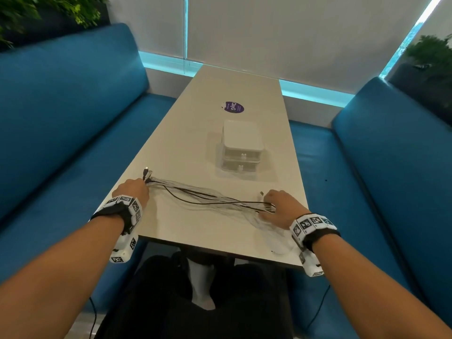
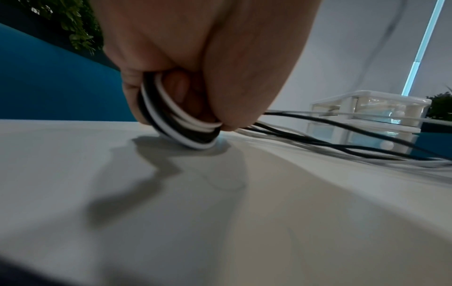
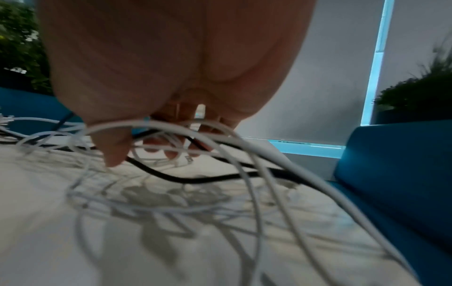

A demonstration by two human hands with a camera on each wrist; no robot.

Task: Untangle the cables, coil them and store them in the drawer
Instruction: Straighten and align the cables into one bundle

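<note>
A bundle of black and white cables (image 1: 210, 199) stretches across the near part of the beige table (image 1: 195, 236) between my two hands. My left hand (image 1: 133, 189) grips one end of the bundle, with several black and white strands (image 2: 176, 125) bent under its curled fingers and plugs (image 1: 147, 172) sticking out beyond it. My right hand (image 1: 278, 207) curls its fingers over the other end, where loose white loops (image 3: 220, 147) and a black cable (image 3: 195, 179) lie tangled. A small white two-drawer box (image 1: 242, 149) stands behind the cables, both drawers closed.
A purple round sticker (image 1: 233, 107) lies farther back on the table. Blue sofa benches (image 1: 61, 123) run along both sides. The table's near edge (image 1: 220, 250) is just under my wrists. Plants (image 1: 433, 59) stand behind the benches.
</note>
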